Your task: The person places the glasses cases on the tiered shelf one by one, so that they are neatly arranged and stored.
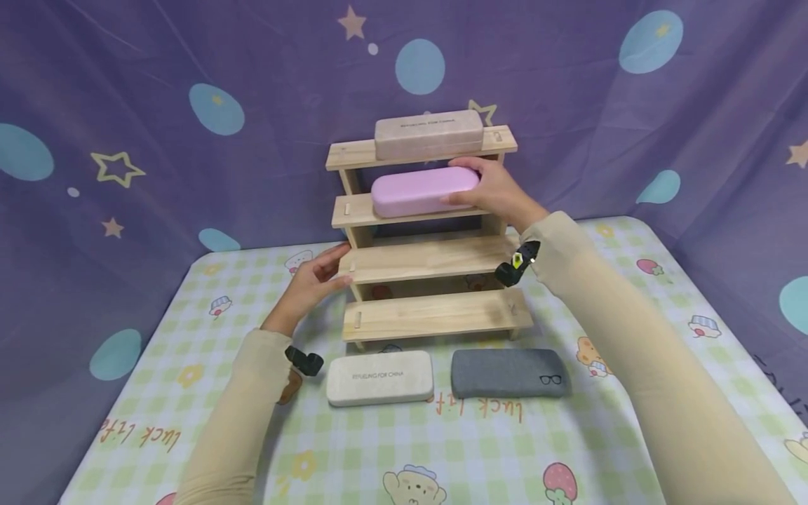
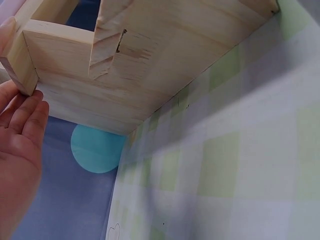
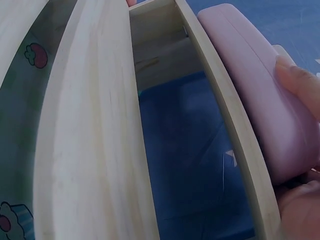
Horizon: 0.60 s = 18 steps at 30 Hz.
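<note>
A pink glasses case lies lengthwise on the second tier from the top of a wooden step shelf. My right hand grips its right end, thumb in front and fingers behind. From the right wrist view, the pink case is beside the edge of a tier board, fingers around its end. At the shelf's left side my left hand holds the end of the third tier. The left wrist view shows that hand with its thumb above the board and fingers beneath.
A pale beige-pink case rests on the top tier. In front of the shelf lie a white case and a grey case with a glasses print, side by side on the checked tablecloth. A purple curtain hangs behind.
</note>
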### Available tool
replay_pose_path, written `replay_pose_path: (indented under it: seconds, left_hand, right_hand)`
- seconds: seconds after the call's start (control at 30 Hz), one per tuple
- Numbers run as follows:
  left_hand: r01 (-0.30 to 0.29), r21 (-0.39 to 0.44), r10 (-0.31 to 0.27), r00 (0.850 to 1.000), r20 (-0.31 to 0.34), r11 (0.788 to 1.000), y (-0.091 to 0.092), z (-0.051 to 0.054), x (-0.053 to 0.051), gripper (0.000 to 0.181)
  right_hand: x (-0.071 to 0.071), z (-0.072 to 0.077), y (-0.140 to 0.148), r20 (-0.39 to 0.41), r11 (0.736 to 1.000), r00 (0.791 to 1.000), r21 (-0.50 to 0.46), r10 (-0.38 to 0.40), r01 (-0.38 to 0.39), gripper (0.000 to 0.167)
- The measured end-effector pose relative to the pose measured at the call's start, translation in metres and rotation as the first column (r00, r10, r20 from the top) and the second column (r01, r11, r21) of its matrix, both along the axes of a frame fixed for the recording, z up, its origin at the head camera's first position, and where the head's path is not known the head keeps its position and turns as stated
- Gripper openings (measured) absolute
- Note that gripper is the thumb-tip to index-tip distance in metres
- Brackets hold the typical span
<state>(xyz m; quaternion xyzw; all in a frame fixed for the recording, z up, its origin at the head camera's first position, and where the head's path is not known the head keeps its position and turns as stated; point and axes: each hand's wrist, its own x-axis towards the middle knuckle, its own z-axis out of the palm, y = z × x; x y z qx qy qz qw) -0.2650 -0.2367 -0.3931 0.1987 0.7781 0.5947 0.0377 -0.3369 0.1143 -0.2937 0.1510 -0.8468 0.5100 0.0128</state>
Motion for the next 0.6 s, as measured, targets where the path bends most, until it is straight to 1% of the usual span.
replay_pose_path:
  seconds: [0.17,0.3,0.5,0.6]
  left_hand:
    - [0.000,-0.001,0.000,1.000,-0.001,1.000,-0.0002,-0.0005,-0.0005,0.059]
    - [-0.001,-0.004,0.001,1.000,-0.009,1.000,0.0000,-0.0008,-0.0007,0.058]
    - [-0.004,-0.019,0.004,1.000,-0.005,1.000,-0.0008,-0.0019,-0.0014,0.058]
    - [-0.008,-0.024,0.008,1.000,-0.011,1.000,-0.0012,-0.0015,-0.0018,0.058]
  right_hand:
    - [0.0001,0.0017,-0.0008,0.015,0.998,0.999,0.052,0.032,-0.033,0.076]
    - [0.0015,0.0022,-0.0004,0.012,0.997,0.999,0.071,0.037,-0.038,0.078]
    - [0.0045,0.0018,0.0017,0.002,0.997,0.999,0.069,0.036,-0.036,0.078]
    - [0.0060,0.0025,0.0046,-0.008,0.998,0.999,0.040,0.039,-0.039,0.077]
